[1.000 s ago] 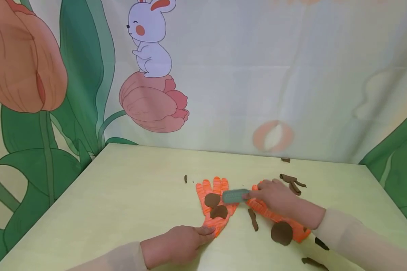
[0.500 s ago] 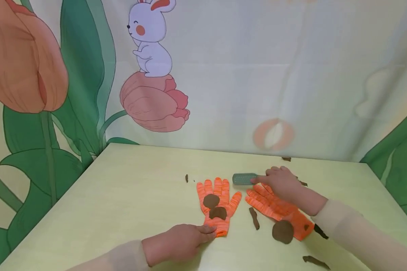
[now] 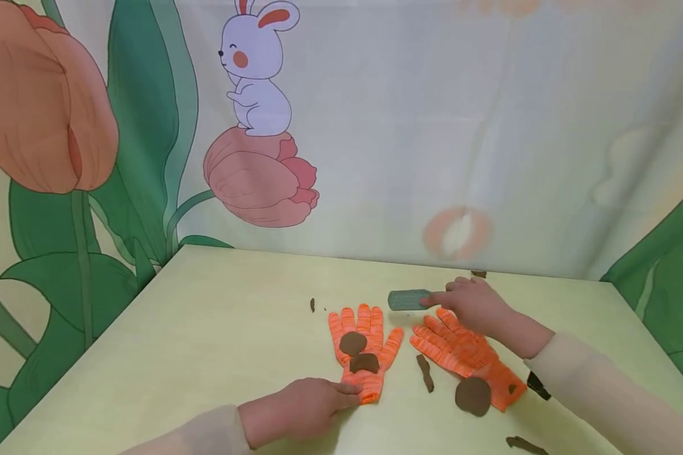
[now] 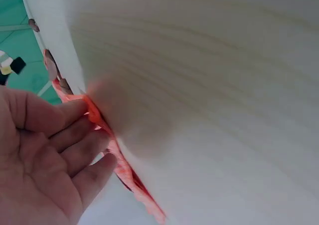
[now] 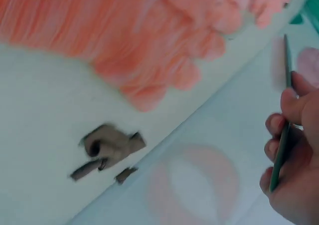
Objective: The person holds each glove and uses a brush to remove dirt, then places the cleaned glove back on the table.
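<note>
In the head view my left hand [image 3: 298, 407] pinches the cuff of a flat orange knit glove [image 3: 370, 322]. Two brown clay-like pieces lie on it: a round disc [image 3: 353, 344] and a notched disc [image 3: 364, 363]. My right hand [image 3: 478, 306] grips a thin, flat green tool [image 3: 406, 300] with a textured face, raised beyond the gloves; its exact kind is unclear. The right wrist view shows this green tool [image 5: 287, 60] edge-on between thumb and curled fingers. Below the right hand lies a second orange glove [image 3: 461, 344], with a larger brown disc [image 3: 473, 396] by its cuff.
Brown strips lie about the pale table [image 3: 233, 328]: one strip [image 3: 425, 373] between the gloves, another [image 3: 526, 445] near the front, and a curled piece [image 5: 107, 145] beside the second glove. A printed cloth [image 3: 375, 126] hangs behind the table.
My right hand has lifted the green tool off the first glove and carried it away toward the back right. The left hand stays at the cuff; the first glove's thumb now shows fully.
</note>
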